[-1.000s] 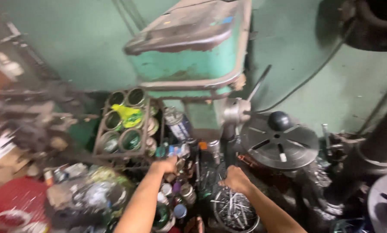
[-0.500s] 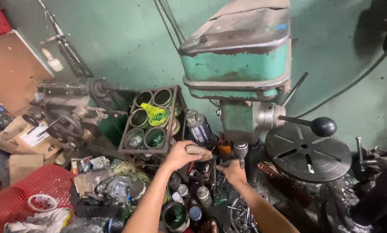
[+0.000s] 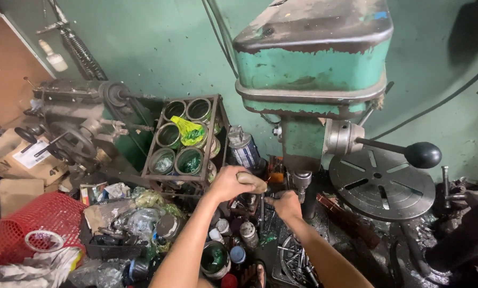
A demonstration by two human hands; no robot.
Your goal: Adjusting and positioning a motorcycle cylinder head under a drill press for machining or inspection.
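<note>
My left hand (image 3: 232, 183) is closed around a small dull cylindrical piece (image 3: 252, 181) held just in front of the green drill press (image 3: 313, 69). My right hand (image 3: 287, 204) grips a thin dark tool (image 3: 268, 201) beneath the drill chuck (image 3: 302, 180), close to the press column. Both forearms reach up from the bottom of the head view. Below the hands stand several small cans and jars (image 3: 233, 234).
A rusty metal rack of tins (image 3: 183, 141) with a yellow-green bag stands left of the press. A round slotted drill table (image 3: 382, 184) and black-knobbed feed lever (image 3: 421, 154) sit right. An old machine (image 3: 79, 122), a cardboard box (image 3: 20, 160) and a red mesh basket (image 3: 31, 224) lie left.
The view has tilted up and moved closer to the press. My left hand rose and closed on the small cylinder; my right hand moved up beneath the chuck.
</note>
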